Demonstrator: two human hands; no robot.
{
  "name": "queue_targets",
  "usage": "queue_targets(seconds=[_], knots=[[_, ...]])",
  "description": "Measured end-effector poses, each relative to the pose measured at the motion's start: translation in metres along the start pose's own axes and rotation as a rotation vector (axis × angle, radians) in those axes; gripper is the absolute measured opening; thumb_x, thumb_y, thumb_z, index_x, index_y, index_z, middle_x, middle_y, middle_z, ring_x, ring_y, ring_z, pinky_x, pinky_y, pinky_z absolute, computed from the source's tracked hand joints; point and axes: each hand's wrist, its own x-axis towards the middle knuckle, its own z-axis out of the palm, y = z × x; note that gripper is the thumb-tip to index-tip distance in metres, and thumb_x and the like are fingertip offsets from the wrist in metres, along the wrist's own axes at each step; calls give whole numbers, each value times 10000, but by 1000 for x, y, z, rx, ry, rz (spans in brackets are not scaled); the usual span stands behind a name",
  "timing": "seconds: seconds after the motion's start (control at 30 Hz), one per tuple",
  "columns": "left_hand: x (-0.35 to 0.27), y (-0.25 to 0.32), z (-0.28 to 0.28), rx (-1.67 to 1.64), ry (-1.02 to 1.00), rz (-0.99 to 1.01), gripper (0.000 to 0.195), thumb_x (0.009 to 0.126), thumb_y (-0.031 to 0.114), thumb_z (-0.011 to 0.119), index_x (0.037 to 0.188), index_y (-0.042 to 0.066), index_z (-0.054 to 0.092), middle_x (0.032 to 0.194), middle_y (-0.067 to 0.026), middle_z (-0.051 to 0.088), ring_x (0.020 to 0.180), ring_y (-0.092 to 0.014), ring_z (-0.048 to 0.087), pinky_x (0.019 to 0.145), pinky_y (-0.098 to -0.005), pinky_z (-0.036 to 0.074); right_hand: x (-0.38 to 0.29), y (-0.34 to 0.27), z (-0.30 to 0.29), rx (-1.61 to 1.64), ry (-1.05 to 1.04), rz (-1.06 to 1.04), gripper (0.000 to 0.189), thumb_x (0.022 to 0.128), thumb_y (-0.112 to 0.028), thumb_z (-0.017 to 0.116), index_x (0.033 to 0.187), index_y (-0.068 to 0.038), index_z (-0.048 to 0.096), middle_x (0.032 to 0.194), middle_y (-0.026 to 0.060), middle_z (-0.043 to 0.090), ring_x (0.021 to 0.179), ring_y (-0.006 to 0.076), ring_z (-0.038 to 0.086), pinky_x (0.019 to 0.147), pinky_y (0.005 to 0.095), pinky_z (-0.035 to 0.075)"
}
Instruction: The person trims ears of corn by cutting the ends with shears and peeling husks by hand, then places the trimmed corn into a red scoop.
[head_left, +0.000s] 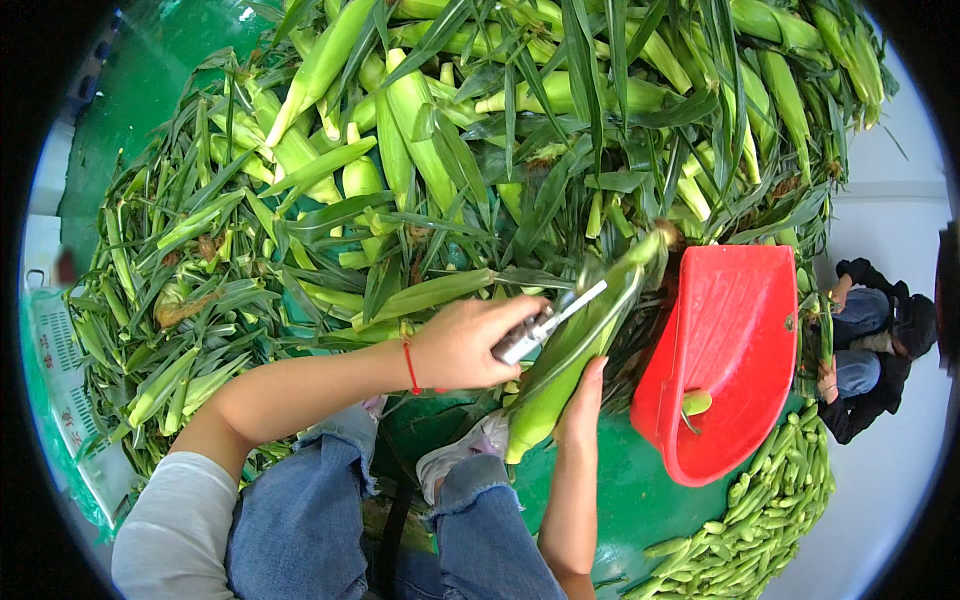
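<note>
My left hand (465, 349), with a red cord on its wrist, grips a small knife (523, 339) by its metallic handle. The pale blade lies over the husk of a green ear of corn (536, 424), blurred along part of its upper edge. My right hand (581, 409) holds that ear from its right side, the thumb visible against the husk. The ear slants, its silk end up and right, its thicker pale end down near my shoe. My other right fingers are hidden behind it.
Unhusked corn (420, 127) and stripped husks (187, 300) heap ahead and left. At right stands a red plastic scoop (739, 300) containing a small green piece (697, 403). Slim green ears (772, 495) lie below it. Another person (870, 345) sits far right; a white perforated crate (71, 412) is left.
</note>
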Motion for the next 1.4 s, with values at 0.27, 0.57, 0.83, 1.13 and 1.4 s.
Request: queue_targets(seconds=[0.27, 0.57, 0.83, 1.13, 1.4], knots=[[-20, -28, -55, 164, -176, -261, 689, 659, 168, 635, 1249, 1, 321, 971, -200, 513, 883, -323, 539, 783, -388, 434, -27, -52, 9, -680, 105, -225, 491, 852, -352, 594, 1187, -20, 456, 991, 191, 611, 923, 270, 595, 819, 375, 449], [-29, -35, -31, 42, -423, -11, 791, 641, 177, 646, 1301, -17, 258, 1097, -201, 410, 1037, -346, 437, 913, -383, 363, -32, -51, 24, -1100, 39, -259, 560, 786, -462, 628, 1128, -37, 504, 1000, 186, 594, 897, 395, 581, 729, 440, 470], [-35, -36, -30, 20, -461, -116, 629, 642, 183, 643, 1179, 10, 366, 953, -183, 503, 892, -338, 522, 771, -391, 427, -32, -65, 30, -1419, -18, -308, 586, 701, -446, 702, 1120, -81, 516, 966, 150, 560, 801, 366, 601, 651, 435, 494], [-60, -56, -11, 168, -308, -200, 509, 649, 184, 633, 1116, 70, 465, 786, -170, 595, 731, -368, 592, 638, -429, 471, -30, -42, 17, -1393, -78, -263, 609, 644, -414, 743, 1115, -93, 527, 993, 133, 560, 812, 347, 603, 672, 430, 493], [-44, -55, -16, 302, -365, 13, 441, 666, 221, 640, 1070, 112, 501, 829, -121, 597, 730, -352, 592, 607, -420, 478, -39, -49, 6, -1467, -84, -315, 592, 677, -477, 697, 1145, -158, 525, 963, 112, 549, 710, 329, 628, 594, 423, 524]])
